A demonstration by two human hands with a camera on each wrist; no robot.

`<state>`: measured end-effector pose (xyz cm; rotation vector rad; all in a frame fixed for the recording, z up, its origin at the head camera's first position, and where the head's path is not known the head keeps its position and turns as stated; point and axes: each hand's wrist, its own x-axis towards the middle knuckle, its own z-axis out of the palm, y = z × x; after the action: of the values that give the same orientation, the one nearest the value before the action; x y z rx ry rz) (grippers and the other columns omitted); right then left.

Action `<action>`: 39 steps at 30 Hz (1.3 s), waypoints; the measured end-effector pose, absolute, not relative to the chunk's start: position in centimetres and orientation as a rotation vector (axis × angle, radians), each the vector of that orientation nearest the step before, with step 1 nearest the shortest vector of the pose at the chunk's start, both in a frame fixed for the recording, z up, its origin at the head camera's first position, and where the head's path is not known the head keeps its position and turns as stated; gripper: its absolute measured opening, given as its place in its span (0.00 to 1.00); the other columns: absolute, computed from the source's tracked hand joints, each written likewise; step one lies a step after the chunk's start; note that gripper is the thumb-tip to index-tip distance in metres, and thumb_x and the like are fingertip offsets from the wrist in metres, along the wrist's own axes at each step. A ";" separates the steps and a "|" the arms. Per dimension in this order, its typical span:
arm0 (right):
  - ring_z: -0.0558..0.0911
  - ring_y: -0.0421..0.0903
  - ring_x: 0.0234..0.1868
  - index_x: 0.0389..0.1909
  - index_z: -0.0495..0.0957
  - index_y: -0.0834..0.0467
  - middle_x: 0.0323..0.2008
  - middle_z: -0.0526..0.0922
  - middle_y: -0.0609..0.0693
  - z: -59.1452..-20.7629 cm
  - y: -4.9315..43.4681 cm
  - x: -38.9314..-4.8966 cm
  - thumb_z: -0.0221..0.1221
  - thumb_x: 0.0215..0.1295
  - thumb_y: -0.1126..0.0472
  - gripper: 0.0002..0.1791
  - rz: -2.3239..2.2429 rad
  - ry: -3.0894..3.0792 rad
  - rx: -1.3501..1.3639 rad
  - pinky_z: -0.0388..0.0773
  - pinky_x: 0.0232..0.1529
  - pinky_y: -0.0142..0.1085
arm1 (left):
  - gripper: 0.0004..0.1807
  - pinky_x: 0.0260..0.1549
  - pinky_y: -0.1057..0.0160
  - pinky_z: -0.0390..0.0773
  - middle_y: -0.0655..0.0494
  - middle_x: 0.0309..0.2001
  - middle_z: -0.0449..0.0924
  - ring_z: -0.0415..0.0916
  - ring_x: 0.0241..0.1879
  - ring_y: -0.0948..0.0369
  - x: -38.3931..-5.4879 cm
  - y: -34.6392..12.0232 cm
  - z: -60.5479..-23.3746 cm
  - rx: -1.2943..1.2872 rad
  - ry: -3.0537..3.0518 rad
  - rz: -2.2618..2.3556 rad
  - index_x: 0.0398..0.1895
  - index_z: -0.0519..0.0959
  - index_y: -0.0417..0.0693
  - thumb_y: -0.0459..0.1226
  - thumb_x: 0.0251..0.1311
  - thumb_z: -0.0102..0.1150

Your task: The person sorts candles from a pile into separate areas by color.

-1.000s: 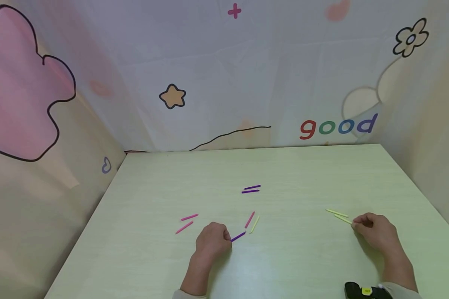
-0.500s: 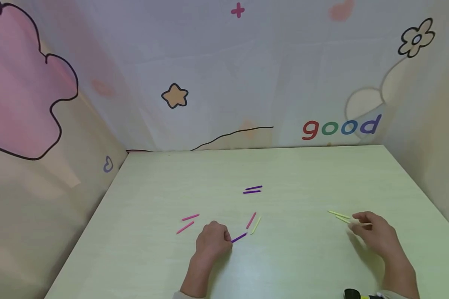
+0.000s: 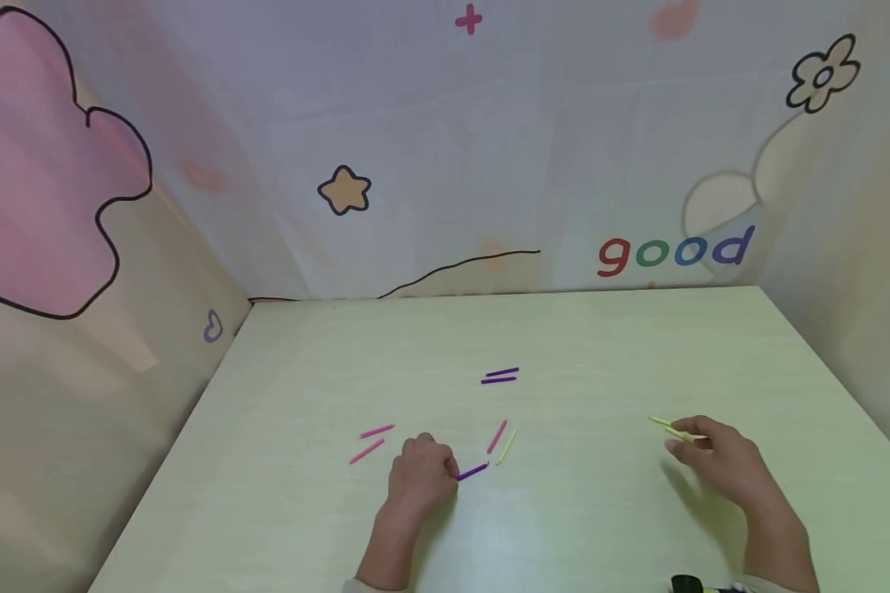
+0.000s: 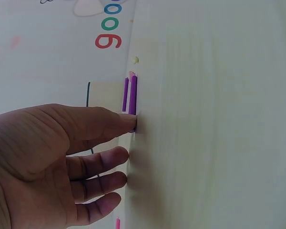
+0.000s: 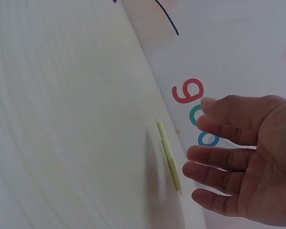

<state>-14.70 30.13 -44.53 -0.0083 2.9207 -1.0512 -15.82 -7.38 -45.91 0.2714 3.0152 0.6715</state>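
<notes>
My left hand (image 3: 421, 473) pinches the near end of a thin purple stick (image 3: 475, 471) close over the table. In the left wrist view its thumb lies over that purple stick (image 4: 133, 93); the index finger is mostly hidden. Just beyond the stick's far end lie a pink stick (image 3: 497, 436) and a pale yellow stick (image 3: 508, 447). On the right, my right hand (image 3: 723, 461) hovers over two more pale yellow sticks (image 3: 661, 421), partly covering them. Its fingers are loosely spread, and the right wrist view shows the yellow sticks (image 5: 170, 164) apart from them.
Two purple sticks (image 3: 500, 376) lie farther back on the pale table (image 3: 341, 346). Two pink sticks (image 3: 371, 441) lie left of the left hand. A printed cloth (image 3: 445, 148) rises along the table's back edge. A black object (image 3: 686, 584) shows by the right sleeve.
My right hand has let go of the end of a yellow stick, then loosened and moved left over the yellow pair. The left hand keeps its pinch on the purple stick, nearly still.
</notes>
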 end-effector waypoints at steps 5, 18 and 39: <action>0.73 0.68 0.50 0.53 0.70 0.68 0.53 0.71 0.69 -44.4 29.3 -14.8 0.55 0.66 0.52 0.25 -1.071 2.925 -0.059 0.71 0.40 0.55 | 0.07 0.26 0.57 0.69 0.56 0.26 0.66 0.65 0.31 0.56 -15.8 -7.3 -45.6 0.277 3.020 0.678 0.17 0.80 0.50 0.29 0.42 0.67; 0.73 0.64 0.52 0.52 0.73 0.63 0.53 0.73 0.63 -44.7 25.5 -15.4 0.57 0.64 0.53 0.22 -1.179 2.890 -0.164 0.72 0.42 0.53 | 0.08 0.25 0.58 0.68 0.57 0.27 0.65 0.63 0.32 0.56 -16.1 -7.2 -45.8 0.252 3.011 0.672 0.17 0.80 0.52 0.30 0.42 0.67; 0.75 0.59 0.49 0.47 0.76 0.61 0.50 0.75 0.60 -45.4 21.0 -16.5 0.61 0.61 0.58 0.16 -1.253 2.820 -0.311 0.72 0.42 0.51 | 0.09 0.23 0.59 0.68 0.57 0.27 0.65 0.64 0.33 0.55 -16.1 -7.3 -46.0 0.244 3.011 0.676 0.16 0.80 0.53 0.30 0.41 0.68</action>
<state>-16.48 20.97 -45.39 -0.3109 2.8200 -1.2533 -16.05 -7.31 -46.01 0.2435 3.0107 0.6756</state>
